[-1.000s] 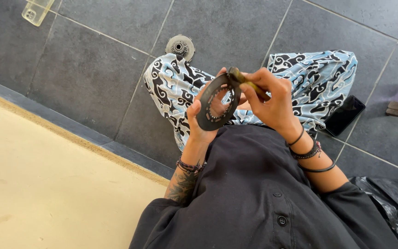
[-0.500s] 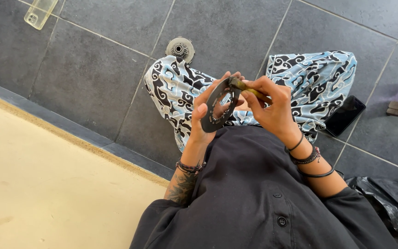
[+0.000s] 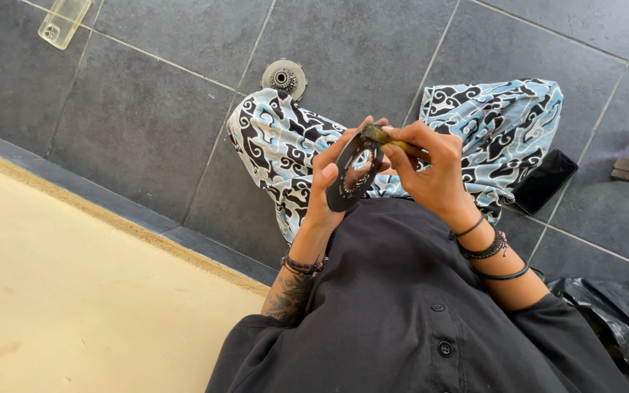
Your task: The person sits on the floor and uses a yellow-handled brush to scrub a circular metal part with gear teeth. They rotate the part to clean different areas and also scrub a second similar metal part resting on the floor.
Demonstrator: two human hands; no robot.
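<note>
Dark flat metal ring with a toothed inner edge [image 3: 353, 175], frame centre, above the lap. Held edge-on-tilted; long axis runs lower left to upper right, open face toward the camera. Surface dull black. Left hand [image 3: 329, 185] closed around its lower left rim. Right hand [image 3: 431, 171] closed on a thin yellowish stick tool [image 3: 391, 140], tip at the ring's upper rim. Round metal cog [image 3: 283, 77] on grey tile floor [image 3: 147, 109], upper centre.

2 phones [image 3: 544, 182] [image 3: 64, 20], 1 chainring [image 3: 353, 178], 1 cassette [image 3: 283, 77], 1 brush [image 3: 391, 140], 2 hands [image 3: 331, 178] [image 3: 431, 171].
</note>
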